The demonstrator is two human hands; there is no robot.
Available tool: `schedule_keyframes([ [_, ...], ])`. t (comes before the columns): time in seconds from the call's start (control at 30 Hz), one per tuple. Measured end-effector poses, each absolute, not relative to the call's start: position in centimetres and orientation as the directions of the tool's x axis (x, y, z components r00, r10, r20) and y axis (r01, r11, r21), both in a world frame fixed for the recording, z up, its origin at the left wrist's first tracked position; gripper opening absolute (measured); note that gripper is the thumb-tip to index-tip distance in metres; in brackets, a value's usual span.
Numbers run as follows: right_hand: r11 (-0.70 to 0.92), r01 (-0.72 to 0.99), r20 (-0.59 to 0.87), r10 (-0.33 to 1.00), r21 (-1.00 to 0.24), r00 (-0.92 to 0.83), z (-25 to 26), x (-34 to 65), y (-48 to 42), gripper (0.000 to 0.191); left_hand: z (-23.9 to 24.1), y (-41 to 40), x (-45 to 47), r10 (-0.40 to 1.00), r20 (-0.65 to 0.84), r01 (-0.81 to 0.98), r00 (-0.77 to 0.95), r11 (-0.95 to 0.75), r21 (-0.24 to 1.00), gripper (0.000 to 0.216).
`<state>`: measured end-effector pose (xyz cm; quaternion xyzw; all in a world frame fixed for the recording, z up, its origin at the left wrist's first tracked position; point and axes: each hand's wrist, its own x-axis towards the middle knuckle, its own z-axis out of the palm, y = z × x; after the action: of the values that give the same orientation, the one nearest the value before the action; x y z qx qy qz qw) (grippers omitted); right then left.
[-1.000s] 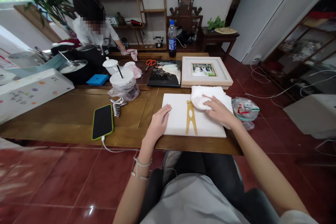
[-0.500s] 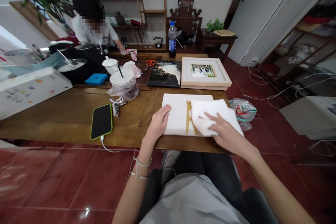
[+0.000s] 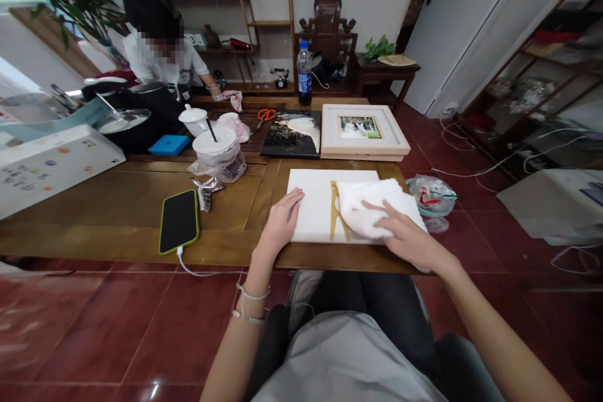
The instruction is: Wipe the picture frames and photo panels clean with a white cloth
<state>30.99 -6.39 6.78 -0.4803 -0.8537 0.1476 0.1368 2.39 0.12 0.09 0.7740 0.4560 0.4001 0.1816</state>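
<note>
A white rectangular board (image 3: 313, 201) lies flat near the table's front edge, with a gold-coloured shape (image 3: 334, 213) on its surface. My left hand (image 3: 282, 218) rests along the board's left edge, its fingers stretched out and close together. Over the right part of the board lies a fluffy white cloth (image 3: 365, 191), covering part of the gold shape. My right hand (image 3: 405, 235) presses on this cloth with fingers spread; its thumb is hard to make out.
Behind the board are a pale wooden picture frame (image 3: 396, 132) and a dark photo panel (image 3: 282, 138). A bottle (image 3: 304, 72) stands farther back. To the left are a phone (image 3: 179, 222) on a cable and a bagged cup (image 3: 219, 154). A person (image 3: 162, 44) sits across the table.
My right hand and the white cloth have shifted slightly left over the board, and the cloth's right corner is drawn in. My left hand stays at the board's edge. The view has shifted slightly.
</note>
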Motion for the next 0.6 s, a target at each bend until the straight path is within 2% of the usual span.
schedule_keyframes([
  [0.23,0.432,0.864,0.142,0.902,-0.259,-0.408,4.7,28.7,1.5,0.049,0.1,0.1,2.4,0.85,0.455,0.557,0.265,-0.52,0.647,0.03],
  [0.4,0.462,0.873,0.168,0.884,-0.16,-0.437,4.4,28.1,2.6,0.053,0.1,0.1,2.3,0.85,0.454,0.556,0.265,-0.52,0.649,0.03],
  [0.5,0.514,0.845,0.186,0.853,-0.144,-0.487,4.6,28.2,1.4,0.05,0.2,0.1,2.3,0.848,0.455,0.554,0.271,-0.524,0.647,0.03],
  [0.6,0.554,0.811,0.182,0.831,-0.186,-0.526,5.1,28.3,-0.8,0.046,0.2,0.0,2.3,0.849,0.453,0.558,0.274,-0.524,0.644,0.03],
])
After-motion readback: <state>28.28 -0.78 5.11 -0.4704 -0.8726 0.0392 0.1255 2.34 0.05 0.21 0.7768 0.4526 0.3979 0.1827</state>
